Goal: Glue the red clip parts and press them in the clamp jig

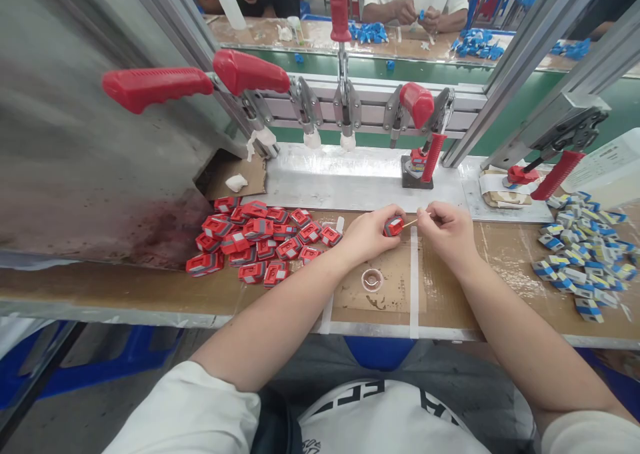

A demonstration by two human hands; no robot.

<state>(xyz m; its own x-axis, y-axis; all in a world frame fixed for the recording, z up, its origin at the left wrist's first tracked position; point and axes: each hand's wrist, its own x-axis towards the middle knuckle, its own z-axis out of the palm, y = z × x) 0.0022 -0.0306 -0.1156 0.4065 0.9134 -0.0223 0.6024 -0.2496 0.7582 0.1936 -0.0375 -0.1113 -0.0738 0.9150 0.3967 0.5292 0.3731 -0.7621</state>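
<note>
Pinching a red part [393, 226] between thumb and curled fingers, the left hand [370, 233] holds it just above the bench [150, 287], near the centre. The right hand [447, 229] sits close beside it, fingers closed around a thin stick [410, 223] whose tip touches, or nearly touches, the part; the exact contact is too small to tell. A small round cup [372, 280] stands on the bench below the hands. A heap of red parts [255, 241] lies to the left, a heap of blue parts [583, 254] to the right. Red-handled clamps [250, 73] hang behind
</note>
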